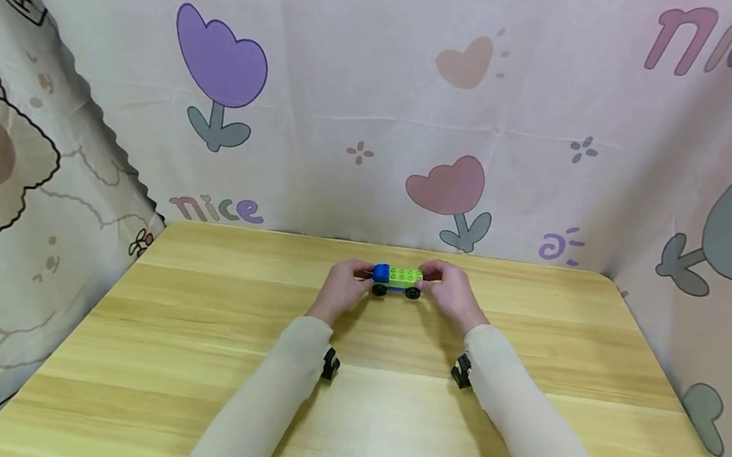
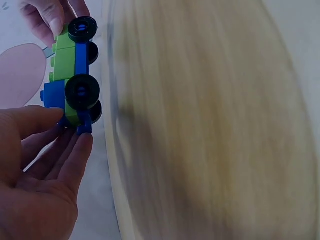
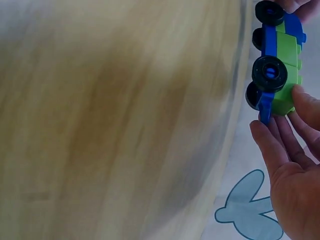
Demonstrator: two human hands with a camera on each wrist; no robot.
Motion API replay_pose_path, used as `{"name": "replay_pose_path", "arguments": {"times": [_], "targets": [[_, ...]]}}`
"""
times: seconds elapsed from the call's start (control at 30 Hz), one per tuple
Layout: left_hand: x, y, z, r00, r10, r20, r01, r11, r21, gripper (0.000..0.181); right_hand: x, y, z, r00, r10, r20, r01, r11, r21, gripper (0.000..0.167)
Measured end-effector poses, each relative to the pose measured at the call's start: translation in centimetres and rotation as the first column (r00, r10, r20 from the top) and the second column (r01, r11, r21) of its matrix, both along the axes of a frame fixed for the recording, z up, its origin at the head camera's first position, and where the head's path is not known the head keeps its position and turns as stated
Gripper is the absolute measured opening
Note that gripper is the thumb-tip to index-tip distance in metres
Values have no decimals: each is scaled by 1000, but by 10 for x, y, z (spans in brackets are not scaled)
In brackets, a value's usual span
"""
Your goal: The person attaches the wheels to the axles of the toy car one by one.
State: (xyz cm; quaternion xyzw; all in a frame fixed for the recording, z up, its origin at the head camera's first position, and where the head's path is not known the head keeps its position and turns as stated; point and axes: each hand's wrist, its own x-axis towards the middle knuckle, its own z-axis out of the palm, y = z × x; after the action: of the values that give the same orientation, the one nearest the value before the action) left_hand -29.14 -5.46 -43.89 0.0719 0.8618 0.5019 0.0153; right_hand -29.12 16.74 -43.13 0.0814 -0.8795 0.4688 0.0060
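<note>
A toy truck of building blocks [image 1: 405, 276] is held between both hands over the far part of the table. It has a blue cab block, green studded blocks behind it, a blue base and black wheels. My left hand [image 1: 343, 287] pinches the blue cab end, thumb on the cab [image 2: 54, 94] and fingers beneath the front in the left wrist view. The right hand [image 1: 454, 292] pinches the green rear end, its thumb against the green block [image 3: 285, 97] in the right wrist view. Fingertips there touch the blue hitch [image 3: 265, 106].
The wooden table [image 1: 192, 388] spreads out in front, its far edge close behind the truck. Patterned cloth [image 1: 354, 73] hangs behind and along both sides. A small black device [image 1: 329, 365] sits at the left wrist, and another black device [image 1: 462, 371] at the right.
</note>
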Motion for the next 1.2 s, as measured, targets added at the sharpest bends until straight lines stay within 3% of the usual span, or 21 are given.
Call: {"name": "replay_pose_path", "arguments": {"times": [0.3,0.6,0.9,1.2], "targets": [[-5,4,0,999,-2,46,3,1000,-21,32,-2,0,-1,1000,6,21,-7,1000,18,29],[-6,7,1,998,-51,43,52,998,-28,36,-3,4,-4,999,7,48,-8,1000,12,27],[-4,7,2,996,-70,60,73,996,-49,42,-5,4,-5,997,19,68,-21,999,26,26],[0,6,-4,996,-58,67,61,997,-43,47,-4,7,-7,997,39,73,-41,999,33,31]]}}
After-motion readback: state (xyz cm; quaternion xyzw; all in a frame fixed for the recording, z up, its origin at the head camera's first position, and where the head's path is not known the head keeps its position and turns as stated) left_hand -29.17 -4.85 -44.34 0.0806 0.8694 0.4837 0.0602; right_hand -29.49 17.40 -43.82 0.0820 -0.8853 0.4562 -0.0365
